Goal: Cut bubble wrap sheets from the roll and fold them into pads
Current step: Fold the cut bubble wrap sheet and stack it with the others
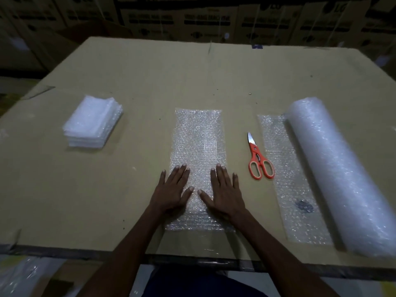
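Head view puts me over a cardboard-covered table (150, 82), and I judge the job well under way but not finished. At about nine o'clock from the centre sits a stack of folded pads (92, 121), several layers deep as far as I can see, so earlier sheets look done. In the middle lies a cut sheet (198, 133), flat and running from six towards twelve o'clock; I cannot tell whether it is a single layer or already doubled. My left hand (172, 190) and right hand (225, 192) both lie flat on its near half, fingers straight and spread, thumbs almost meeting, gripping nothing. I read this as smoothing the sheet before a fold, so folding this piece remains. At three o'clock the scissors (258, 159) rest closed on the table, blades pointing to twelve, handles touching the loose tail (285, 168) of the roll (334, 168), which lies further right. The roll looks thick, so plenty of material is left; the unrolled tail seems ready for the next cut.
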